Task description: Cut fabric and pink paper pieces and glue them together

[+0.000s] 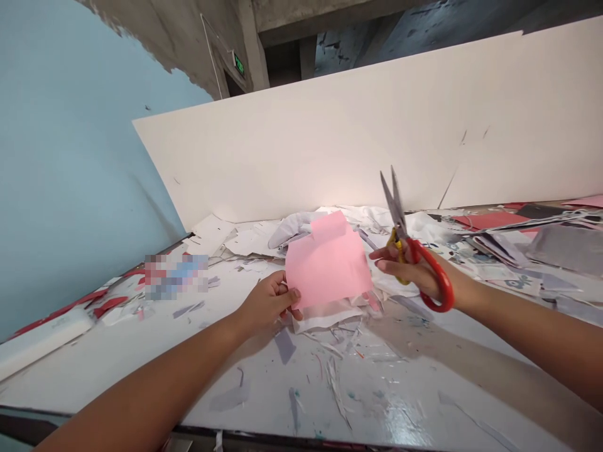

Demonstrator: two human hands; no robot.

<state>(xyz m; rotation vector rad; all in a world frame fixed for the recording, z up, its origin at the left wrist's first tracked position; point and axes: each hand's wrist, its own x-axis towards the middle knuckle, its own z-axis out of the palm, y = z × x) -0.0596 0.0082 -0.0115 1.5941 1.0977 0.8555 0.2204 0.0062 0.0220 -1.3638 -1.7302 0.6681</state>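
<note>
A pink sheet of paper [330,270] is held up over the table, with a smaller pink flap standing out from its top edge. My left hand [273,298] pinches its lower left corner between thumb and fingers. Scissors with red and yellow handles [437,276] hang on my right hand [414,270], blades pointing up and slightly apart. The fingers of that hand close round the handles, and their tips are near the sheet's right edge without visibly gripping it.
The white table [264,402] carries thin paper scraps. Crumpled white paper [249,238] lies behind the sheet. Red paper [494,220] and more scraps lie at the right. A white panel [330,144] stands at the back, with a blue wall [85,144] on the left.
</note>
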